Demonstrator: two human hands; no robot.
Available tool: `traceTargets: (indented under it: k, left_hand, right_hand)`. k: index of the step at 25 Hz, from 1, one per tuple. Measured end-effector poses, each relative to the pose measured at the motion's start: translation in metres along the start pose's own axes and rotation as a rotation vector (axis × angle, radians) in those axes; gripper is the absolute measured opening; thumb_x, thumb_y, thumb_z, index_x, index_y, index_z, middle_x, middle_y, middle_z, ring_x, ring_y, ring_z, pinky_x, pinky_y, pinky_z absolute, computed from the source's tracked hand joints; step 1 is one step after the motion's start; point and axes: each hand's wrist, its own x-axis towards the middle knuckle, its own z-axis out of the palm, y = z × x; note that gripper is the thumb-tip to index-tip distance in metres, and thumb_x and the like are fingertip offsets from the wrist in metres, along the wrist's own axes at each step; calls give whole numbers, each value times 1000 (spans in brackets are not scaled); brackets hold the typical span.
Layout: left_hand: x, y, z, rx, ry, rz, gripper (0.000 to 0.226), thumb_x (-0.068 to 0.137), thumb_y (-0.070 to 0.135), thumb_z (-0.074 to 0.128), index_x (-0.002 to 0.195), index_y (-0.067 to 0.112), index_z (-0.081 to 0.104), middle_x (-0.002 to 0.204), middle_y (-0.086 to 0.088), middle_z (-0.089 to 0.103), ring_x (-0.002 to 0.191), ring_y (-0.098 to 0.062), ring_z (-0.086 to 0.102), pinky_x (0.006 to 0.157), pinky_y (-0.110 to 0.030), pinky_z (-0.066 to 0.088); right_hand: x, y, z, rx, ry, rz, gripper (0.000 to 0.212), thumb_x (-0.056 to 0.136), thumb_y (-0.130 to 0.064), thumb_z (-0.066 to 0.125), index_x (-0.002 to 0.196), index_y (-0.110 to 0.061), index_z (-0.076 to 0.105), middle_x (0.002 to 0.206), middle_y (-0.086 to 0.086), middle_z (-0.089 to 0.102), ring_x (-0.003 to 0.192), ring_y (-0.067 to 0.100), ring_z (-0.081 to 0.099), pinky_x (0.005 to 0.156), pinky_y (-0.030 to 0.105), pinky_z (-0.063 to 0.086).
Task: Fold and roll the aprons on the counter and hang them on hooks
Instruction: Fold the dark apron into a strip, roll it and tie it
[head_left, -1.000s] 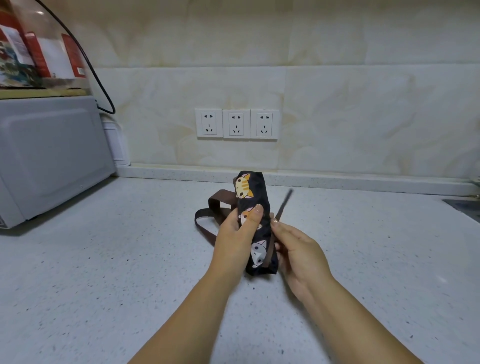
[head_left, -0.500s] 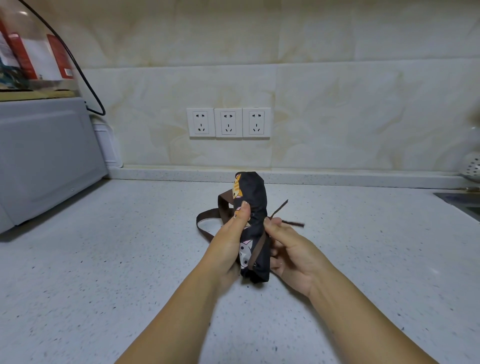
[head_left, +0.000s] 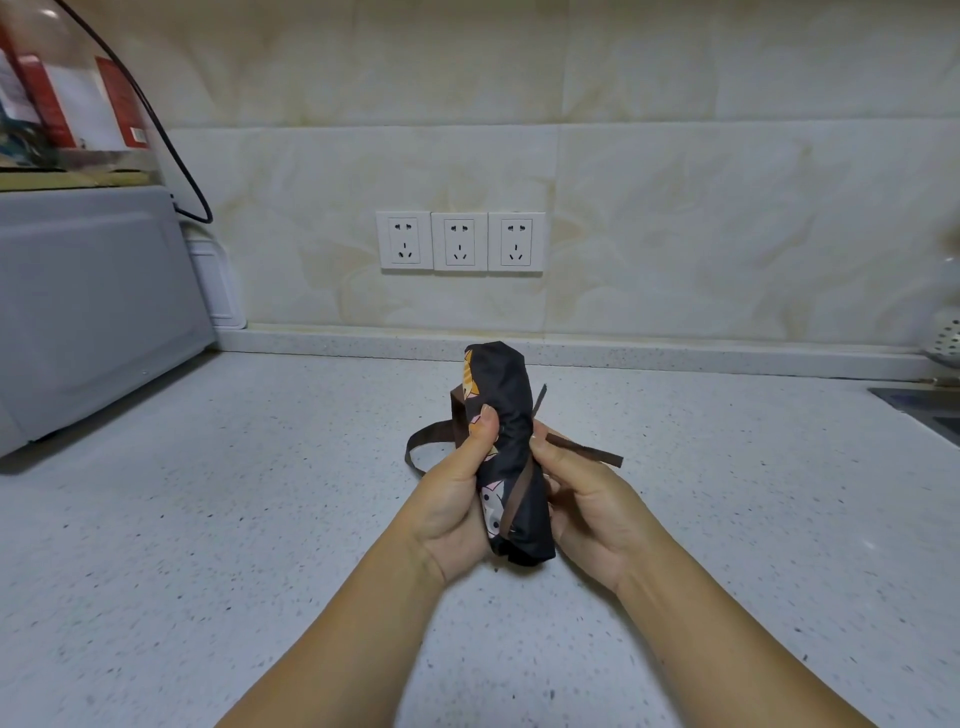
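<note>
A black apron (head_left: 506, 395) with a cat print is rolled into a tight bundle and held upright just above the speckled counter (head_left: 208, 519). My left hand (head_left: 454, 499) grips the roll from the left, thumb pressed on its front. My right hand (head_left: 587, 499) holds the roll's right side and pinches a thin brown strap (head_left: 582, 449) that runs diagonally across the roll. A wider brown strap loop (head_left: 423, 441) hangs behind my left hand. No hooks are in view.
A grey microwave (head_left: 88, 306) stands at the left, with boxes on top and a black cable (head_left: 171, 150) above it. Three wall sockets (head_left: 460, 241) sit on the tiled backsplash. A sink edge (head_left: 919, 405) and a white perforated utensil (head_left: 943, 338) are at the far right.
The brown strap has been drawn diagonally round the roll, and its free end now sticks out to the right of my right hand. Both hands hold the roll a little lower and closer.
</note>
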Motion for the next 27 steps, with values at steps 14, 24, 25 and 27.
traceTargets:
  k: [14,24,25,27]
  left_hand:
    - [1,5,-9,91,41,-44,49,74,37,80,106,2,69,100,-15,67,88,-26,65,93,-41,48]
    - [0,9,-5,51,110,-3,66,81,48,71,129,4,58,123,-21,62,102,-28,63,85,-38,54]
    - [0,9,-5,41,107,-8,67,83,48,69,132,4,57,128,-22,60,106,-29,61,88,-39,53]
    - [2,8,-7,40,120,-2,60,90,46,62,132,3,57,129,-23,59,114,-34,59,98,-44,48]
  right_hand:
    - [-6,-22,1,-248,431,-288,37,102,-32,43,93,-6,69,67,4,66,54,10,58,54,21,50]
    - [-8,-19,4,154,142,-182,22,94,2,48,108,3,65,83,9,69,75,14,65,73,22,58]
    - [-8,-17,5,73,160,-204,22,96,-2,48,107,1,66,81,7,69,72,13,64,71,21,57]
    - [-8,-12,9,-129,241,-239,23,98,-14,50,101,-4,70,78,3,68,69,11,61,68,21,55]
